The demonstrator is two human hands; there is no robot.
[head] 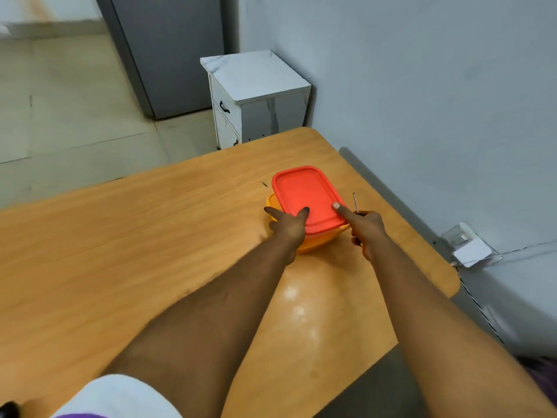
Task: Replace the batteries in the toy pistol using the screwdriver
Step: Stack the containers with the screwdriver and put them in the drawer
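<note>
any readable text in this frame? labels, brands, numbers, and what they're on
None readable.
Red lid of the orange container: plain, no print visible.
Screwdriver in the right hand: no marking visible.
White cabinet: no label.
White wall adapter: any print is too small to tell.

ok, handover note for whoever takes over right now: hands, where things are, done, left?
Left hand: open, thumb resting on the red lid, fingers beside the container.
Right hand: closed around the screwdriver, shaft pointing up, index finger pressing the lid's near right edge.
The lid sits on the orange container on the wooden table; whether it is sealed can't be told.
Toy pistol and batteries: not visible.
Done: screwdriver in hand.
Left: locate the pistol, unscrew, swap batteries, close.
</note>
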